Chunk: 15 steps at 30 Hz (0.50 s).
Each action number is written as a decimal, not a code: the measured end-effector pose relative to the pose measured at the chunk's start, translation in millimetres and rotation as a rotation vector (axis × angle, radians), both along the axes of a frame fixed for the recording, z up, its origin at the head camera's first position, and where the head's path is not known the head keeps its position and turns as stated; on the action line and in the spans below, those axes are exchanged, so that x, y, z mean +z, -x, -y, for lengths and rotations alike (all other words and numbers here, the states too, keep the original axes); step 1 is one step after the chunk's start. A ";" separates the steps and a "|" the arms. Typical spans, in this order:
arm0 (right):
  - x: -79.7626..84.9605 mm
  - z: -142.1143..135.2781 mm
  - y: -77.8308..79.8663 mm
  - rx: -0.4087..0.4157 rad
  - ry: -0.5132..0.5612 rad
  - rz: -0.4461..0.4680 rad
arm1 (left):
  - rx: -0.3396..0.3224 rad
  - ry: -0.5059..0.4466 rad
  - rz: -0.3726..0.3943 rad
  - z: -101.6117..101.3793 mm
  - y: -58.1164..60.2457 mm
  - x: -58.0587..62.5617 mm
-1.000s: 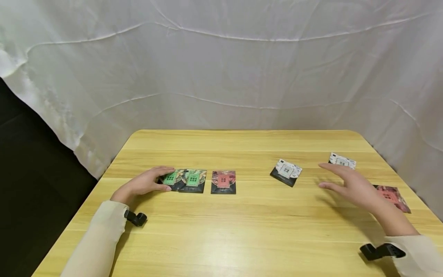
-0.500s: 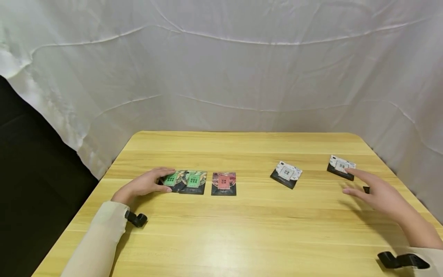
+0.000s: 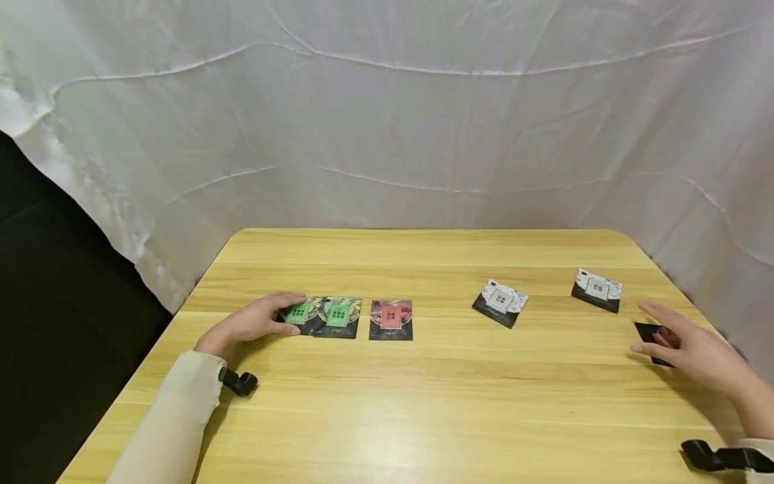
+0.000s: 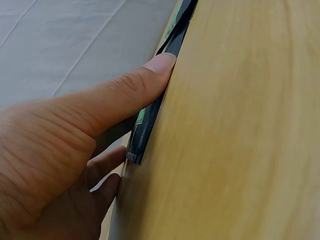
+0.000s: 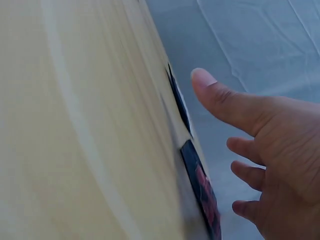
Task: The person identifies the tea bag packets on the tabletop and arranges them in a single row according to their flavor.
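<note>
My left hand (image 3: 256,320) rests on the leftmost green-and-black flat packet (image 3: 296,314), its thumb at the near edge and fingers at the far edge. In the left wrist view the thumb (image 4: 161,64) lies on that packet's edge. A second green-and-black packet (image 3: 338,316) overlaps it on the right. My right hand (image 3: 704,353) hovers, fingers apart, over a red-and-black packet (image 3: 647,333) at the table's right side, partly hiding it. The right wrist view shows that red packet (image 5: 202,192) below the thumb, with a gap between hand and packet.
Another red-and-black packet (image 3: 391,320) lies right of the green pair. Two white-and-black packets lie tilted, one right of centre (image 3: 500,303) and one farther right (image 3: 596,290). The wooden table (image 3: 387,403) has a pale curtain (image 3: 423,134) behind it.
My right hand has moved right, away from the far white packet and over to the right-hand red packet. The left hand and the packets have stayed in place.
</note>
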State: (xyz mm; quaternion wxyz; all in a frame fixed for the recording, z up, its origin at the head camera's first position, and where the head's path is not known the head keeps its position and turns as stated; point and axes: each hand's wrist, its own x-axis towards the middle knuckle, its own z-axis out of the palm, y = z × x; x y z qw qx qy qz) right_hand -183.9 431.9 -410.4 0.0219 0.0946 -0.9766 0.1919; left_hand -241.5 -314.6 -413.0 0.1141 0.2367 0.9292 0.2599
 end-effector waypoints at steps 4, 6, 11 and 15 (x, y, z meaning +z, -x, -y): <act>-5.4 -7.2 0.3 -0.014 0.003 0.029 | -0.005 -0.003 -0.011 -0.4 0.6 0.7; -8.0 -11.0 -0.2 -0.020 0.009 0.053 | -0.009 -0.002 -0.015 -0.6 0.8 0.8; -14.5 -18.8 -1.9 -0.022 0.001 0.053 | -0.013 -0.003 -0.012 -0.6 0.0 0.5; -17.5 -23.6 -1.5 -0.026 -0.024 0.040 | -0.009 -0.001 -0.010 -0.2 -0.5 -0.1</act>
